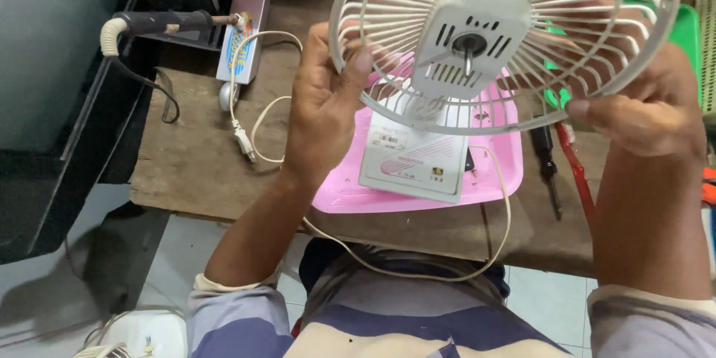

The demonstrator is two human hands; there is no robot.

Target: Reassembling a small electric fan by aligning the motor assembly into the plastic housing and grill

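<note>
I hold a small white fan guard (597, 45) up in front of me, its motor housing (470, 41) and bare shaft facing me. My left hand (324, 97) grips the guard's left rim. Gripping the right rim is my right hand (645, 108). Under the guard the fan's white base (414, 160) lies in a pink plastic tray (496, 186) on the wooden table (194, 164). A cream power cord (257, 130) with a plug runs over the table and loops down past the table's front edge.
A soldering iron (160, 24) rests on a stand at the back left beside a white box (242, 37). A black screwdriver (548, 168) and a red-handled tool (578, 175) lie right of the tray. A green item (685, 30) stands far right.
</note>
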